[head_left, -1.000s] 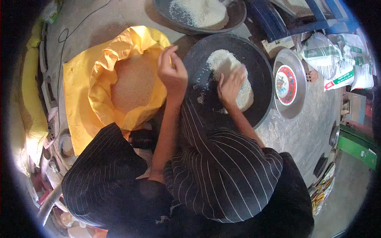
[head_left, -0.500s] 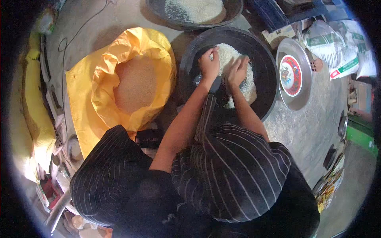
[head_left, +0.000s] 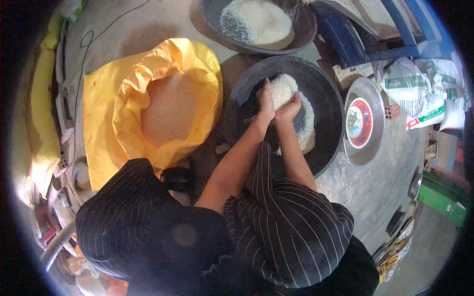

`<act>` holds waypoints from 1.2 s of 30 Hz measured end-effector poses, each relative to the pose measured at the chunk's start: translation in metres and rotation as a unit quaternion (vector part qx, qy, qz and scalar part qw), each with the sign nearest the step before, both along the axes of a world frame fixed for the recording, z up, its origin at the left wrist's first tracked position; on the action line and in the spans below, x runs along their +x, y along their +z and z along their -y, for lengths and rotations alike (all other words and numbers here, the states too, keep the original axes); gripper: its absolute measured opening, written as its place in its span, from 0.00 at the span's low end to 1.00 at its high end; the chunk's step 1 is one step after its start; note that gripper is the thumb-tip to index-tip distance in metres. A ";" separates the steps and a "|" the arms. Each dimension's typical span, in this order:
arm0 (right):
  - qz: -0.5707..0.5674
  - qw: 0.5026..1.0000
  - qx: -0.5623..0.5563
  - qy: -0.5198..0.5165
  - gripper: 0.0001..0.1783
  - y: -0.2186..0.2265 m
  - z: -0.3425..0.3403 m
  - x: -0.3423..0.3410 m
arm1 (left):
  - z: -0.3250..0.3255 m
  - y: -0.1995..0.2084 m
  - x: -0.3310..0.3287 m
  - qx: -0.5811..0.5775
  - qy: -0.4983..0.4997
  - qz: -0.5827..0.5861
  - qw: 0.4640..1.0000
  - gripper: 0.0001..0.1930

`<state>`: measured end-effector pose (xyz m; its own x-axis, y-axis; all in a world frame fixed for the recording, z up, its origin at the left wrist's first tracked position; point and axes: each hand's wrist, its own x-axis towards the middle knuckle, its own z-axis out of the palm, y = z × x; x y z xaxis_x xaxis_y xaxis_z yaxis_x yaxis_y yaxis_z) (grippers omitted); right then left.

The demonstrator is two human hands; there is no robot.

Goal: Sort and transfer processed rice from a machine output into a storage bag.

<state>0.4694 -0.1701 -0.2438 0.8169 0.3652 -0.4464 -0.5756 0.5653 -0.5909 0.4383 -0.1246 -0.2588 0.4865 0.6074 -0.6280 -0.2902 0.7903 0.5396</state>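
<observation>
A: What is the texture between your hands?

B: Loose, fine white grain (head_left: 283,89), gathered in a rounded mound. Your left hand (head_left: 267,102) and right hand (head_left: 289,109) are both curved into a cup around it, heels close together, fingers pointing to the far side. How much of it rests on your palms, you cannot tell from here.

A: And where is that mound?

B: Within the wide, round, dull black basin (head_left: 328,140) in front of you; more of the grain trails in a curved band along your right hand's side.

A: What other containers are around you?

B: To your left, a crinkled yellow sack (head_left: 101,116) with its mouth rolled open, full of tan grain (head_left: 170,111). Beyond your basin, a second black basin (head_left: 209,17) holds a pale, spread heap (head_left: 261,22). To your right, a shiny metal basin (head_left: 379,121) has a round white dish with a red patterned rim (head_left: 358,123) in it.

A: The floor and room?

B: Smooth grey floor (head_left: 365,192), a thin dark cable (head_left: 92,39) looping at far left, and white-and-green plastic bags (head_left: 402,86) at far right.
</observation>
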 end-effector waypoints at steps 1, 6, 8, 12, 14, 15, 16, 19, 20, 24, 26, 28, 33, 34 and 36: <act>-0.007 1.000 -0.020 -0.008 0.24 0.008 -0.005 -0.011 | -0.004 -0.001 -0.006 -0.042 0.033 0.045 0.998 0.22; -0.027 0.999 0.016 0.038 0.25 0.054 -0.006 -0.027 | -0.002 0.040 -0.023 -0.016 0.068 0.064 0.996 0.20; -0.026 0.999 -0.013 0.020 0.25 0.076 -0.010 -0.036 | -0.003 0.066 -0.037 -0.004 0.088 0.127 0.988 0.20; 0.001 0.999 0.033 0.028 0.25 0.117 -0.012 -0.045 | -0.011 0.140 -0.061 0.008 0.091 0.167 0.982 0.21; 0.033 0.997 0.035 0.054 0.25 0.148 -0.020 -0.064 | -0.018 0.163 -0.078 0.008 0.079 0.231 0.970 0.22; 0.036 0.997 0.036 0.057 0.25 0.159 -0.025 -0.072 | -0.022 0.172 -0.085 -0.010 0.089 0.263 0.961 0.23; 0.037 0.996 0.045 0.068 0.25 0.164 -0.031 -0.080 | -0.028 0.173 -0.093 0.001 0.098 0.264 0.960 0.23; 0.036 0.995 0.010 0.093 0.26 0.180 -0.060 -0.116 | -0.053 0.167 -0.120 -0.054 0.138 0.385 0.911 0.24; 0.035 0.994 0.017 0.106 0.26 0.182 -0.070 -0.132 | -0.062 0.163 -0.131 -0.042 0.147 0.385 0.910 0.24; 0.029 0.968 0.038 0.246 0.29 0.177 -0.105 -0.163 | -0.097 0.149 -0.176 -0.033 0.232 0.369 0.899 0.23; 0.046 0.963 0.046 0.260 0.29 0.148 -0.129 -0.173 | -0.112 0.129 -0.195 0.028 0.258 0.398 0.880 0.23; 0.204 0.922 0.012 0.328 0.27 0.132 -0.143 -0.201 | -0.119 0.122 -0.230 0.076 0.297 0.372 0.876 0.21; 0.704 0.605 -0.100 0.358 0.24 0.116 -0.146 -0.225 | -0.140 0.017 -0.321 0.188 0.488 -0.347 0.779 0.18; 0.801 0.478 -0.166 0.320 0.25 0.131 -0.135 -0.212 | -0.138 0.010 -0.319 0.184 0.489 -0.344 0.780 0.18; 0.709 0.582 -0.199 0.345 0.24 0.142 -0.111 -0.180 | -0.129 0.014 -0.316 0.175 0.387 -0.534 0.731 0.16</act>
<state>0.2893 -0.0592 -0.1017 0.1888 0.9225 0.3366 0.6413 0.1437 -0.7537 0.1224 0.0041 -0.2445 -0.7418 0.6561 -0.1388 0.1576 0.3717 0.9149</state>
